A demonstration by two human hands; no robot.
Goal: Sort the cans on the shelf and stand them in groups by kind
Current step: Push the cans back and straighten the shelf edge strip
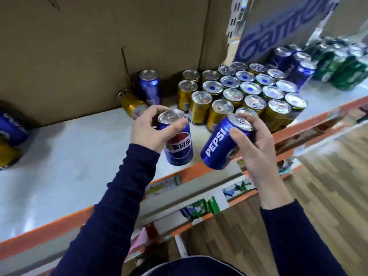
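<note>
A blue can in each hand above the shelf [59, 166].
Left hand [148, 129] fingers curl round the upright Pepsi can [177, 145]; right hand [253, 144] grips the tilted Pepsi can [218, 148].

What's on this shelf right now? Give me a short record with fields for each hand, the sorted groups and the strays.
left: left hand grips a blue Pepsi can near its top, roughly upright
right: right hand grips a second blue Pepsi can, tilted, at the shelf front edge
sorted: gold cans standing together; blue cans behind, further right; green cans far right, blurred
strays: lying gold can by the cardboard wall; upright blue can beside it
</note>
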